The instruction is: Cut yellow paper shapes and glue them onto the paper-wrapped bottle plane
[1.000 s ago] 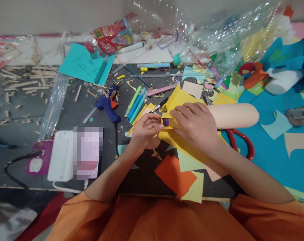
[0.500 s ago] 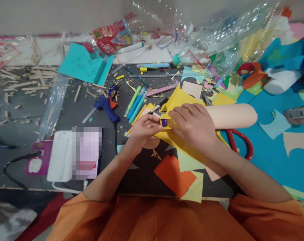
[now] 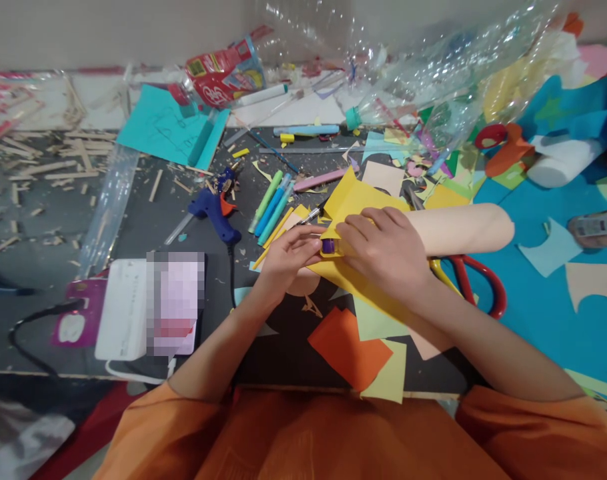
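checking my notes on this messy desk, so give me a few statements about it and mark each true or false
1. The right hand is over the yellow paper. True.
2. The glue gun is in the left hand. False: it lies on the table, apart from both hands.
3. The fingers of the left hand are close to the purple piece. True, though whether they touch it I cannot tell.
4. The red handle is left of the left hand. False: it is to the right of the right hand.
5. The green, blue and teal pens stand upright. False: they lie flat, side by side.
6. The beige roll sticks out to the right of the right hand. True.
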Demonstrator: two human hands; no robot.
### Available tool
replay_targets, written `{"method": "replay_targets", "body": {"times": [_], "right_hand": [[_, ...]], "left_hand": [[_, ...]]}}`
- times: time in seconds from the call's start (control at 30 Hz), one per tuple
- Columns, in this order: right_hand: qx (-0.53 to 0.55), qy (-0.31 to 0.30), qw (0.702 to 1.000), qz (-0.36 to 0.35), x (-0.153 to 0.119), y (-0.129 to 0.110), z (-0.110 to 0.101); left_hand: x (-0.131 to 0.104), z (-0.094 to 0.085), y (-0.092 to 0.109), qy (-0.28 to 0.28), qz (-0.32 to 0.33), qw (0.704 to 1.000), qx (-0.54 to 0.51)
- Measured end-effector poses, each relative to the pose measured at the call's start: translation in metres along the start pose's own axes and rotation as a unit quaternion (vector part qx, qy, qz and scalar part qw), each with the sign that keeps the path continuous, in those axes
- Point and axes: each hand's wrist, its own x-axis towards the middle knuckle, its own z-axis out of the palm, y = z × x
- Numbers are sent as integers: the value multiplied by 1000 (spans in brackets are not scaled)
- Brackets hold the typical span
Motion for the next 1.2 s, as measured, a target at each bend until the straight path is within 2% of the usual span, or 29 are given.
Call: {"method": "replay_targets", "body": {"times": [0.37, 0.6, 0.77, 0.9, 1.0, 1.1, 1.2], "right_hand": [[4, -2, 1000, 0, 0, 1, 1], [43, -33, 998, -29, -3, 7, -6], [37, -36, 997, -50, 3, 29, -6], [76, 20, 995, -63, 5, 57, 8], [85, 23, 996, -28, 2, 69, 17], [52, 13, 998, -14, 1, 67, 16], [47, 25, 998, -31, 9, 55, 9]], "left_hand": [[0, 4, 0, 8, 38, 998, 52], [0, 7, 0, 13, 11, 998, 57], [3, -1, -5, 40, 7, 998, 46], [3, -4, -6, 42, -1, 999, 1], [2, -1, -4, 33, 0, 999, -17], [2, 2, -2, 36, 20, 999, -21], [2, 4, 0, 52, 38, 998, 5]]}}
